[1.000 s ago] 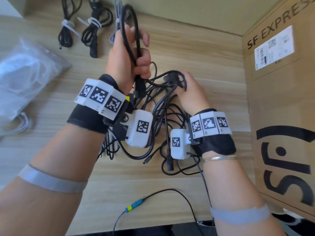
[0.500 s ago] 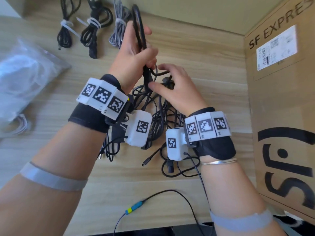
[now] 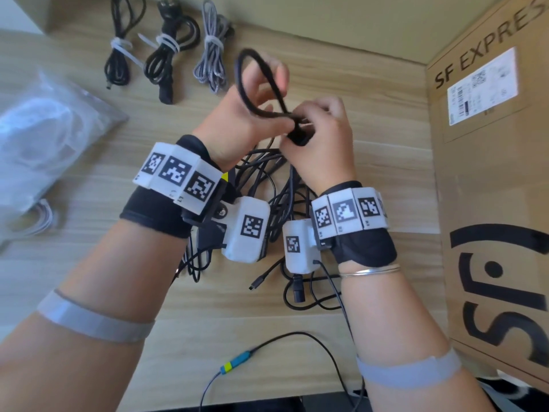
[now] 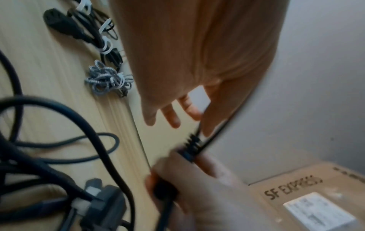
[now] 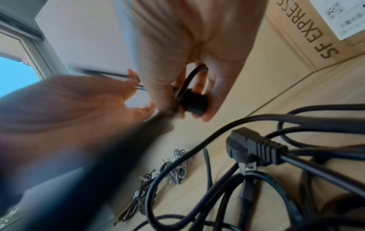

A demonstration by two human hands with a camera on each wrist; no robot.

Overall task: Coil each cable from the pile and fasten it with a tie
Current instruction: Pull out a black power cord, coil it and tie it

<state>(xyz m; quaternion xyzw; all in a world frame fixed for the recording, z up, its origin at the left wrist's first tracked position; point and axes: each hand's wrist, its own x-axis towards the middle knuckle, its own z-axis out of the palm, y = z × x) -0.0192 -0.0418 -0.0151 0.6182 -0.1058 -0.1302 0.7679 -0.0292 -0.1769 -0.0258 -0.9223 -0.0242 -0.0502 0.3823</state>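
- Cable, black: held up above the worktop in the upper centre of the head view, one loop formed. The loop stood over the left hand, and its strands crossed just left of the right hand.
- Plug of that cable: a dark block at the right hand, just right of the crossing point. The rest of the cable hung down from it toward the pile.
- Left hand: thumb and forefinger were pinching the loop's strands together. The other fingers were spread and relaxed in the left wrist view.
- Right hand: fingers were curled round the plug end, gripping it, as the right wrist view showed.
- Governing relation, judged: the loop's long axis ran up and slightly left from the crossing. The loose length lay below, nearer the right hand, so that hand looked better placed to feed the next turn up to the left.
- Pile of loose cables: tangled black leads on the worktop below and between the wrists, centre of frame, not yet coiled.
- Finished bundles: three coils in a row along the upper left of frame, each bound with a white tie.
- Plastic bag: clear, at the left edge of frame; contents unclear.
- Cardboard box: printed "SF EXPRESS", filling the right side.
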